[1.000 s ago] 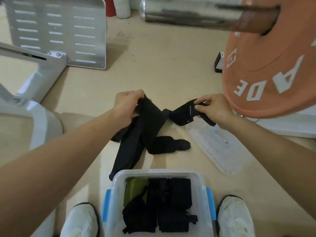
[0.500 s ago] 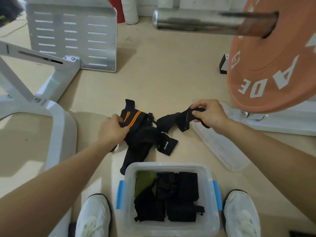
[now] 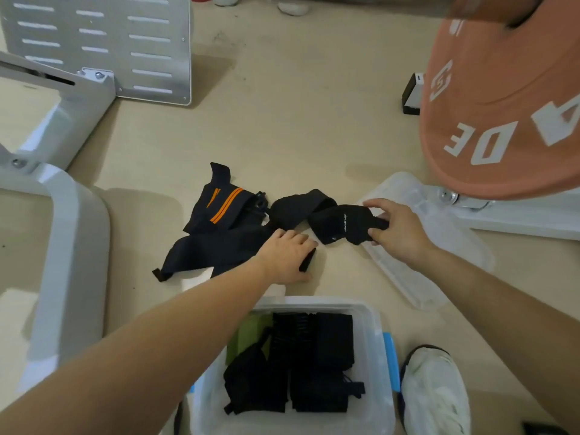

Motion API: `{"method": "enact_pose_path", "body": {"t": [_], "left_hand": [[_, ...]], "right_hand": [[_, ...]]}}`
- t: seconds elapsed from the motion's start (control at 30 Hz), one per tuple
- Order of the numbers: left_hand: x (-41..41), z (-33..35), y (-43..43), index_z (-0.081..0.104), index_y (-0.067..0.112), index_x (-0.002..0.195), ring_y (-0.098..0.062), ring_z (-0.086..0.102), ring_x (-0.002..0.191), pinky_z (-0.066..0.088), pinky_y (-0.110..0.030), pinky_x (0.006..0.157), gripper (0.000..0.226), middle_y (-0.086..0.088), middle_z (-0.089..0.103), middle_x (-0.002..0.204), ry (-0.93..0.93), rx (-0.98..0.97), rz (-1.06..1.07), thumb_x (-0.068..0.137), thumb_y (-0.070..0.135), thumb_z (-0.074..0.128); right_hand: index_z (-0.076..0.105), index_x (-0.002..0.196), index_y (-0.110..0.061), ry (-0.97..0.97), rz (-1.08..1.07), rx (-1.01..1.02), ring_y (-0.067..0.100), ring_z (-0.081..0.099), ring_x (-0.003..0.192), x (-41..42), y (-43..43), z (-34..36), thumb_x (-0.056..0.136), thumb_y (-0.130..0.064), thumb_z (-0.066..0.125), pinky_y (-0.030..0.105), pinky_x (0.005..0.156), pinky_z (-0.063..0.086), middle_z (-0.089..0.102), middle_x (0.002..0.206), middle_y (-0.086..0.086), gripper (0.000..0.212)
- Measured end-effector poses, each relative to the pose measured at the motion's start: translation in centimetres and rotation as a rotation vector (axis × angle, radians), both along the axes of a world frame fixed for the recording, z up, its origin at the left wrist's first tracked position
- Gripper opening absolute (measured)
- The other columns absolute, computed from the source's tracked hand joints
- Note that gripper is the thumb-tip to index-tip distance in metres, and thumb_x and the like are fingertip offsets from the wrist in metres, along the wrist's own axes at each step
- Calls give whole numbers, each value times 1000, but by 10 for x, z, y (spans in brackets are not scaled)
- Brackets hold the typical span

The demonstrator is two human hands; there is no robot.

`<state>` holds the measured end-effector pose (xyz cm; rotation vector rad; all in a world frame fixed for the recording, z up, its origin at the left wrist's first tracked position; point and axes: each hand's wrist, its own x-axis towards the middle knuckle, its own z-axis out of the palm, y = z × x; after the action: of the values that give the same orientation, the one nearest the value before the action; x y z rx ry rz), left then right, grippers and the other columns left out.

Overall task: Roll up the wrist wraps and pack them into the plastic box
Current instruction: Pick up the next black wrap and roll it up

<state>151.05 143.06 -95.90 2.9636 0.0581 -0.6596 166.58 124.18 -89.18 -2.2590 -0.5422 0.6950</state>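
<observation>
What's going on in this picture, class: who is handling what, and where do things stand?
A person is sorting wrist wraps on the floor. The right hand pinches one end of a black wrist wrap, not yet rolled. The left hand presses flat on the loose pile, which includes an orange-striped wrap. The plastic box by their feet already holds several rolled wraps; its clear lid lies to the right.

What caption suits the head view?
Right hand pinches a black wrist wrap; left hand presses straps on the floor near the plastic box.
</observation>
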Motion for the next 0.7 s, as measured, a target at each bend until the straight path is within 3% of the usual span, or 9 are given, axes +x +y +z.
{"method": "enact_pose_path", "body": {"t": [0.07,0.13,0.2,0.3,0.37,0.5,0.6,0.7], "left_hand": [[4,-17,-9,34,19,152,-32,45,135,25,-53,119,81,-10,48,148,84,162,-52,88,59,63],[5,-24,-12,42,15,143,-32,52,125,26,-54,117,75,-12,55,134,98,247,-37,85,55,69],[2,-18,-10,49,15,133,-31,57,114,33,-46,111,61,-9,59,124,55,184,33,87,48,71],[-7,5,1,56,17,123,-28,61,106,44,-36,84,35,-6,62,118,-88,-57,198,93,29,69],[-16,32,14,64,19,120,-25,62,105,49,-36,83,33,-3,64,113,-149,-201,320,91,30,74],[-30,109,44,76,18,103,-20,64,90,49,-35,76,24,4,65,91,-323,-296,504,88,37,78],[-43,178,58,70,19,102,-17,60,84,43,-31,74,18,6,65,90,-388,-326,557,94,36,72],[-56,241,60,56,21,101,-24,65,81,51,-37,71,20,-2,69,92,-384,-304,548,98,37,66]], "right_hand": [[57,133,-21,-39,-20,-45,20,72,76,1,-13,-7,87,6,67,25,71,56,72,99,12,54],[62,122,-16,-97,-64,-71,24,72,83,3,-22,-12,86,2,71,31,78,57,73,103,11,42],[66,108,-14,-168,-70,-81,24,70,92,2,-28,-10,85,0,73,34,86,55,73,102,7,28],[70,97,-16,-250,26,-46,19,67,85,-5,-29,7,87,-2,71,22,75,49,72,90,-1,17],[73,97,-19,-283,106,-11,14,66,83,-11,-25,26,89,-4,70,17,72,47,71,87,-4,17],[74,105,-17,-337,183,89,12,63,90,-18,-10,82,90,-4,69,21,82,47,71,96,-5,20],[68,102,-17,-359,136,227,11,64,89,-26,-1,136,87,-4,72,20,81,49,69,94,-7,21],[63,93,-16,-274,85,362,5,66,77,-36,5,192,82,-2,78,20,71,53,70,87,-4,23]]}}
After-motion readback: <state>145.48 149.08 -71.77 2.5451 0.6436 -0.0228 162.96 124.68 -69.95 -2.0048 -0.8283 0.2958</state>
